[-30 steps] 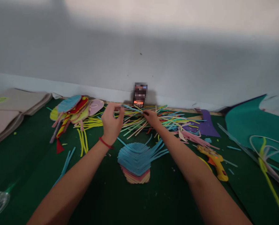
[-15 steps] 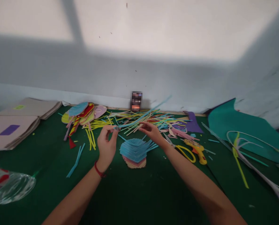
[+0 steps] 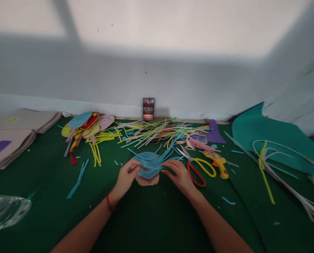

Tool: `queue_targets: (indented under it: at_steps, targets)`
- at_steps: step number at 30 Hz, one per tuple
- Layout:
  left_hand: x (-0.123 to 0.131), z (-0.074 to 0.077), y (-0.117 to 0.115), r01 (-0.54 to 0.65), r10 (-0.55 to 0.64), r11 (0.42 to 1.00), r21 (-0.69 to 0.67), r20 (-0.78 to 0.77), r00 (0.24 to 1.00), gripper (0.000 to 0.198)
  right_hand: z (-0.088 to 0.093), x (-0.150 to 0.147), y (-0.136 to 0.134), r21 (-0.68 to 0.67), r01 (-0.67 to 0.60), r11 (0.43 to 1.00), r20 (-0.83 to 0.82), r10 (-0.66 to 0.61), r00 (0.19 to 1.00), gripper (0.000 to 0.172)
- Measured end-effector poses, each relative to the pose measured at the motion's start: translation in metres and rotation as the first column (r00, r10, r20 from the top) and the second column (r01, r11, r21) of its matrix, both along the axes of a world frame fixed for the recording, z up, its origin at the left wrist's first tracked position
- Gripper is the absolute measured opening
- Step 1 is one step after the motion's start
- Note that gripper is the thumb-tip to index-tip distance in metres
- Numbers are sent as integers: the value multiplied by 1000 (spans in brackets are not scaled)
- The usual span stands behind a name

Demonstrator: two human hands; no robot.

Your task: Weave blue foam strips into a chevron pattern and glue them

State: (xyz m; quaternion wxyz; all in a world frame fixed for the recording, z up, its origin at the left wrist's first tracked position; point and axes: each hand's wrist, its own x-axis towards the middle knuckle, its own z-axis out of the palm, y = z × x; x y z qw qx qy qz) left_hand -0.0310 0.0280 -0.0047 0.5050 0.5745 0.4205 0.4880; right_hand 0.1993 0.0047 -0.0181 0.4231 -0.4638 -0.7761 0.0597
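Note:
A leaf-shaped piece woven from blue foam strips (image 3: 149,164), with a pink and tan base, lies on the green table mat (image 3: 151,214). My left hand (image 3: 127,177), a red band at its wrist, is curled at the piece's left edge and pinches the end of a blue strip (image 3: 170,150). That strip runs across the piece and up to the right. My right hand (image 3: 179,174) rests at the piece's right edge, fingers stretched out and pressing on the blue weave.
A heap of loose coloured strips (image 3: 159,131) lies behind the piece. Yellow-handled scissors (image 3: 204,166), red-handled scissors (image 3: 195,174) and a yellow glue gun (image 3: 218,162) lie to the right. Finished leaves (image 3: 85,125) are at back left, teal sheet (image 3: 267,137) right, cardboard folders (image 3: 11,135) and a plastic bottle (image 3: 6,211) left.
Both hands came down from the strip heap with one blue strip and now sit at the woven piece's two edges. The view tilted down slightly.

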Motion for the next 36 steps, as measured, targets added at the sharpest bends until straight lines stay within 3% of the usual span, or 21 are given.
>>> queue_targets:
  at_steps: [5, 9, 14, 17, 21, 24, 28, 30, 32, 34, 36]
  targets:
    - [0, -2, -2, 49, -46, 991, -124, 22, 999, 39, 1, 1, -4, 0, -22, 1000, -3, 22, 1000, 19]
    - [-2, 0, -1, 4, -3, 987, -160, 11, 1000, 33, 6, 0, -10, -7, -21, 1000, -10, 21, 1000, 21]
    - [-7, -2, 4, -15, 4, 989, -149, -72, 997, 20, 9, -2, -13, -19, -29, 999, 30, 30, 999, 23]
    - [-12, -5, 7, -43, 27, 997, -68, -214, 976, 14, 7, -2, -13, -5, -17, 1000, 86, 17, 996, 23]
    - [-21, -4, 7, -21, 80, 993, 119, -518, 852, 10, 3, -5, -12, -21, -34, 999, 106, 36, 994, 21]
    - [-28, 5, 4, 48, 63, 989, 142, -688, 723, 12, 1, -11, -13, -37, -73, 997, 67, 75, 995, 18]
    - [-30, 22, -5, 5, 156, 983, 184, -843, 514, 18, 1, -22, -17, -69, -132, 989, 44, 135, 990, 15]
    - [-26, 25, -15, -28, 309, 946, 323, -869, 386, 23, 1, -26, -18, -70, -148, 986, 67, 153, 986, 14]
    - [-20, 20, -28, 42, 431, 880, 473, -832, 350, 28, 0, -27, -19, -66, -155, 986, 105, 161, 981, 13]
    - [-15, 9, -42, 268, 456, 772, 576, -796, 399, 29, -2, -27, -19, -63, -157, 986, 143, 165, 976, 13]
    - [-13, -5, -55, 497, 399, 642, 583, -808, 433, 32, -4, -26, -18, -64, -160, 985, 166, 168, 972, 14]
